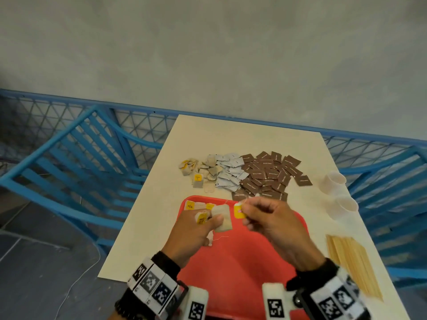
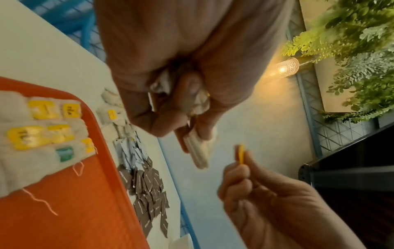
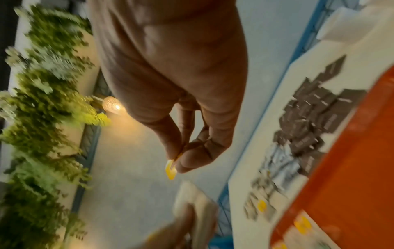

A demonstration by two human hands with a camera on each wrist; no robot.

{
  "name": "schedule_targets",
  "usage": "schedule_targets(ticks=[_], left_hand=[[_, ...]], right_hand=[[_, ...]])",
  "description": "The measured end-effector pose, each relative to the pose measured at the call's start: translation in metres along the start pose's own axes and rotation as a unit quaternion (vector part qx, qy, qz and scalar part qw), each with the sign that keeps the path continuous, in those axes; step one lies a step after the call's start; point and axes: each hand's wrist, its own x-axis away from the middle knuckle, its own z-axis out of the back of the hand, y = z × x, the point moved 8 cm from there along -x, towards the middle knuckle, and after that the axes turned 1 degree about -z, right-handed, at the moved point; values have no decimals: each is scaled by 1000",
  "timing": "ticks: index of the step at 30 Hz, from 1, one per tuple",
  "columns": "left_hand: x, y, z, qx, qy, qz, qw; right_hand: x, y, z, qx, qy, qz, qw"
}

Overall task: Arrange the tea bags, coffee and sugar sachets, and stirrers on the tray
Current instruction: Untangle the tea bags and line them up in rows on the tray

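above the far left part of the red tray (image 1: 242, 262), the left hand (image 1: 191, 229) grips a bunch of tea bags (image 1: 222, 218), fingers and thumb curled round them; the right hand (image 1: 275, 225) pinches a yellow tag (image 1: 239, 211) between thumb and fingertips, just beside the bunch. a row of laid tea bags (image 2: 40, 134) occupies the tray's far left corner. on the table (image 1: 231, 139) beyond the tray: loose tea bags (image 1: 198, 174), white sachets (image 1: 231, 172), brown sachets (image 1: 270, 174). wooden stirrers (image 1: 353, 264) lie right of the tray, near white cups (image 1: 337, 190).
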Motion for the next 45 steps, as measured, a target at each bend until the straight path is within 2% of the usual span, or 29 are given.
schedule_targets(ticks=[2,5,11,15,18,21,25,28,30,32,37,45], left_hand=[[5,-8,8,-6,-8,13,1000],[12,-12,16,5,-42,33,999],[16,-19,32,30,-46,82,995],[17,-19,37,3,-66,49,997],[9,-23,49,-22,-61,18,998],[-2,-23,62,-45,-37,-1,998],[-13,-38,87,-37,53,19,998],[-13,-70,108,-147,99,54,983],[-11,-97,116,-271,80,88,955],[-11,-125,119,-335,56,118,933],[-15,-178,131,-345,64,195,916],[-26,-198,122,-394,45,191,898]], right_hand=[[-4,23,-19,42,-20,-11,999],[-8,30,-41,92,-44,9,995],[-17,38,-52,129,-26,-1,991],[-19,44,-58,139,-14,-5,990],[-22,54,-62,127,-24,-51,990],[-29,61,-74,112,-63,-74,989],[-51,72,-81,125,-26,-59,990],[-60,121,-79,133,3,-140,981],[-63,155,-81,149,9,-186,971],[-66,175,-85,166,12,-212,963],[-76,192,-101,166,11,-225,960],[-84,205,-100,280,65,-210,934]])
